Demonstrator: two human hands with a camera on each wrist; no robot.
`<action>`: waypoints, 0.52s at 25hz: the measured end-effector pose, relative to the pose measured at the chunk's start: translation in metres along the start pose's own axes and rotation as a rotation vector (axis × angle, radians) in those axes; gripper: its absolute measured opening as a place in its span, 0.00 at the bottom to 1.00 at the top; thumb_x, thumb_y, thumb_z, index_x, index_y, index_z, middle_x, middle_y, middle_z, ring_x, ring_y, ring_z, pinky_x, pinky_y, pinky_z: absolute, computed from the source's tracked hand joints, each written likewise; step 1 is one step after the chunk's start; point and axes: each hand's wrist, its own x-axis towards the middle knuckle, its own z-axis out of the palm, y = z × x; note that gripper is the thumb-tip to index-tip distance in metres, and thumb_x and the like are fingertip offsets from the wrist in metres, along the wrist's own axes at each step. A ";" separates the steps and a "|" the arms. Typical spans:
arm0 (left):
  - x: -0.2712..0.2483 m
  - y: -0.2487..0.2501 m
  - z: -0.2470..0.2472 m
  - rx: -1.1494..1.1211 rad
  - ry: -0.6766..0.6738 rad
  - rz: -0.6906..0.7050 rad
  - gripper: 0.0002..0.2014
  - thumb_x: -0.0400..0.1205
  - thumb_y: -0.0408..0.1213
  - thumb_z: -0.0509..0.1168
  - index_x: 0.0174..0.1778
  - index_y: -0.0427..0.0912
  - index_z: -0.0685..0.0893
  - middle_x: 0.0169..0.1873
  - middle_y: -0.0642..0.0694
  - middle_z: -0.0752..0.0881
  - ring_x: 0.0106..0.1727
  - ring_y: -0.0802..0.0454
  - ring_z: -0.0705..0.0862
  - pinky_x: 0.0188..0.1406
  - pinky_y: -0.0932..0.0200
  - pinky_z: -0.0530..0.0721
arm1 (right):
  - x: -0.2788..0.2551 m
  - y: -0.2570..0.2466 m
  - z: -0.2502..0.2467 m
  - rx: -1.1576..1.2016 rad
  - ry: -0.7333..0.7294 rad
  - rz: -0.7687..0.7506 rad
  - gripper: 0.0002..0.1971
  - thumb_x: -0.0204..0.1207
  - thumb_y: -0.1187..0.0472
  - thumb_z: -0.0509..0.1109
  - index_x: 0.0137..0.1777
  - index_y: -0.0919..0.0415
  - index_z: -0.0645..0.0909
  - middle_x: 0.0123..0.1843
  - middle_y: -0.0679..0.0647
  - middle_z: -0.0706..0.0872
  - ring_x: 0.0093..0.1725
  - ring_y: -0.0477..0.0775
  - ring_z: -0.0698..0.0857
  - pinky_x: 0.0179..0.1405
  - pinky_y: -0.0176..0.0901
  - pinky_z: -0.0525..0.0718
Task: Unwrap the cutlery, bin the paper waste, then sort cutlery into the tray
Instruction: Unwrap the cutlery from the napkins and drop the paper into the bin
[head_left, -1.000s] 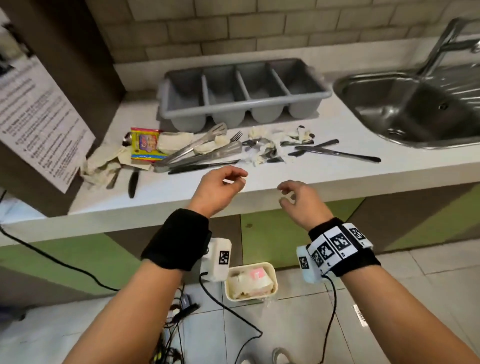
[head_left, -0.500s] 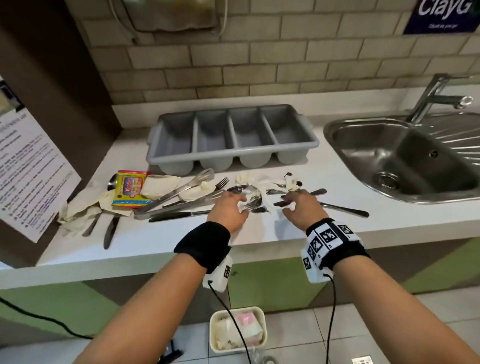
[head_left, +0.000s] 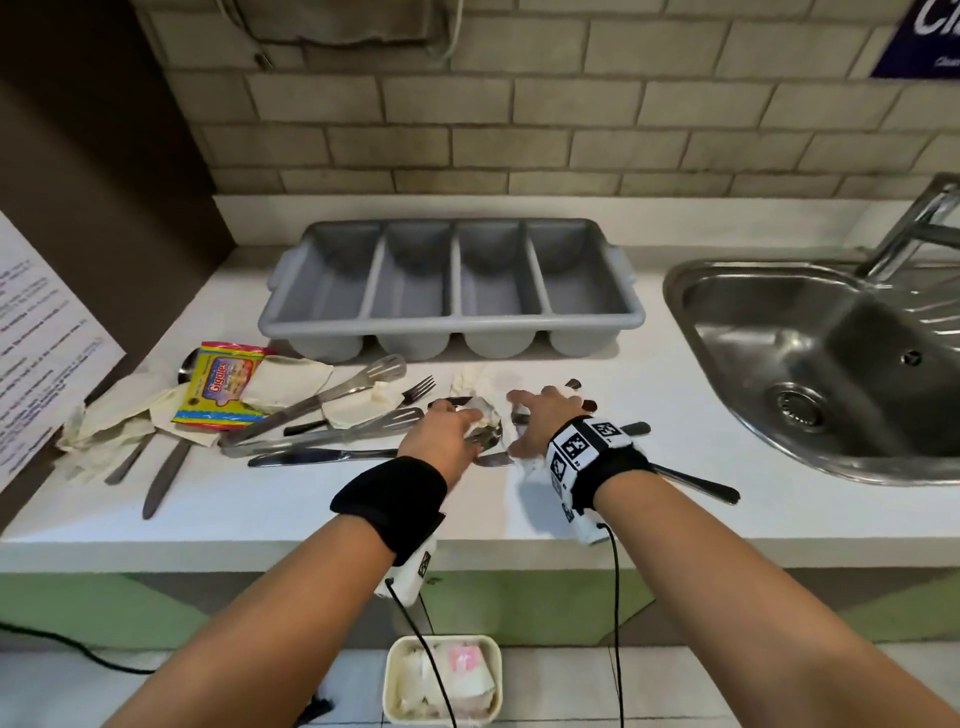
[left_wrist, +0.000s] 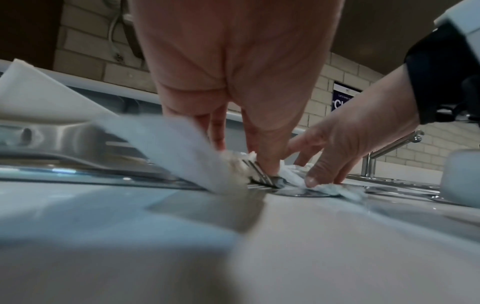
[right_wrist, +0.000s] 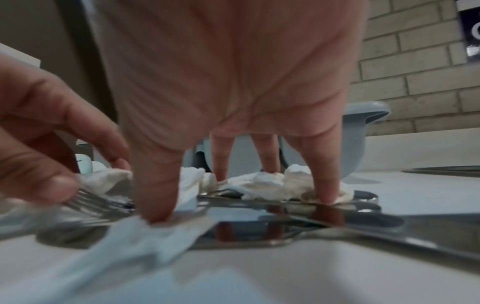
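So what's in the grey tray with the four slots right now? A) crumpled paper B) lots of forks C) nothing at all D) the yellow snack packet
C: all four slots of the grey tray show only bare grey bottoms, while the cutlery, the snack packet and the paper all lie on the counter in front of it.

Both hands lowered from mid-air, left hand (head_left: 445, 435) and right hand (head_left: 540, 420) now on paper scraps (head_left: 483, 410)

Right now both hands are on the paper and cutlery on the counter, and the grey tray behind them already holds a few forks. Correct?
Not quite. The tray holds nothing: the head view shows all four compartments bare. Both hands, left and right, are on the paper and cutlery.
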 end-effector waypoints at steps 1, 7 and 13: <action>0.002 0.000 0.000 -0.011 0.008 0.003 0.21 0.79 0.40 0.65 0.70 0.52 0.78 0.73 0.42 0.70 0.69 0.43 0.78 0.72 0.55 0.74 | 0.000 -0.001 -0.001 0.006 0.041 -0.032 0.28 0.71 0.55 0.70 0.71 0.48 0.70 0.68 0.61 0.75 0.67 0.70 0.73 0.67 0.59 0.74; 0.006 0.005 0.000 -0.121 0.062 -0.071 0.15 0.80 0.35 0.63 0.61 0.48 0.86 0.64 0.42 0.81 0.60 0.42 0.84 0.63 0.54 0.82 | 0.015 -0.004 -0.003 0.124 0.171 -0.084 0.15 0.77 0.68 0.61 0.59 0.62 0.84 0.61 0.64 0.84 0.63 0.63 0.81 0.67 0.48 0.78; 0.012 0.006 -0.002 -0.313 0.105 -0.067 0.13 0.81 0.27 0.62 0.58 0.39 0.86 0.60 0.40 0.85 0.53 0.43 0.85 0.50 0.62 0.83 | 0.011 0.000 -0.009 0.288 0.227 -0.026 0.15 0.76 0.74 0.60 0.56 0.68 0.85 0.61 0.65 0.85 0.61 0.63 0.83 0.61 0.46 0.82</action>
